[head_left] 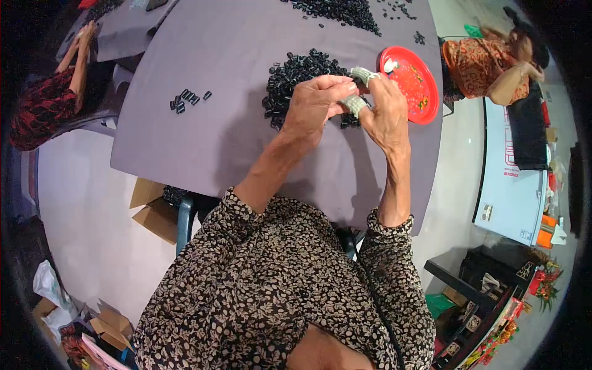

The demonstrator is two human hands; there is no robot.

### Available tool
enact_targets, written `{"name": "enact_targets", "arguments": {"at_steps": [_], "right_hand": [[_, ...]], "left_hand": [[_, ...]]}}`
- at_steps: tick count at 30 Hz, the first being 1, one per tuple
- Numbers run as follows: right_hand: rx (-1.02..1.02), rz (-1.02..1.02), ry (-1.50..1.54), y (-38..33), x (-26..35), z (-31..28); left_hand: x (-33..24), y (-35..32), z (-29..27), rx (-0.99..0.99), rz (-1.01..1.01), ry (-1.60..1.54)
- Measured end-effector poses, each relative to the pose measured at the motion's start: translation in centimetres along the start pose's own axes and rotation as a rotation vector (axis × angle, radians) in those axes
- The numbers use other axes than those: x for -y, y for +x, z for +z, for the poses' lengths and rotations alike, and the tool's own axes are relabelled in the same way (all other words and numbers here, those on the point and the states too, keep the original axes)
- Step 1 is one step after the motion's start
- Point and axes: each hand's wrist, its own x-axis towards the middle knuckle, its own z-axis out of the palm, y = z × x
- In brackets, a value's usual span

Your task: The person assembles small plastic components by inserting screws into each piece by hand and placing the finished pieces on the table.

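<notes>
Over the grey-covered table, my left hand point(311, 105) and my right hand point(387, 114) meet with fingertips pinched together. The small thing between them, if any, is hidden by the fingers. Pale knitted covers wrap the thumb and index finger of my right hand; my left fingers are bare. Just beneath and beyond both hands lies a heap of small black tube-like pieces point(285, 77). Beside my right hand is a round red tray point(433, 92) with a coloured pattern and a small white item on it. Several loose black pieces point(180, 107) lie farther left.
A larger black heap point(345, 11) sits at the table's far side. One person in an orange patterned top point(478, 68) is at the right, another in dark red point(46, 108) at the left. An open cardboard box point(157, 222) stands on the floor by a chair.
</notes>
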Motion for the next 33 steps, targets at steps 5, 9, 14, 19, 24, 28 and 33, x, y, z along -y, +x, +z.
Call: {"name": "enact_targets", "arguments": {"at_steps": [5,9,14,19,24,28,33], "right_hand": [[0.004,-0.067,-0.032,-0.1,-0.4,0.0],[0.007,0.002,0.057,-0.3,-0.6,0.0],[0.035,0.040,0.086,-0.5,-0.8,0.1],[0.094,0.016,0.036,-1.0,-0.9,0.1],[0.031,-0.077,-0.013,-0.7,-0.5,0.3],[0.098,-0.103,-0.176,-0.6,-0.8,0.2],[0.110,-0.122,-0.254,-0.9,-1.1,0.1]], "left_hand": [[0.2,0.1,0.1,-0.014,-0.011,0.064],[-0.8,-0.1,0.3,-0.041,-0.084,0.076],[-0.5,0.2,0.0,-0.038,-0.025,0.124],[-0.2,0.2,-0.3,0.043,-0.008,0.341],[0.0,0.1,-0.3,0.006,0.052,0.412],[0.2,0.2,-0.2,-0.021,0.034,0.437],[0.8,0.4,0.0,-0.021,0.113,0.589]]}}
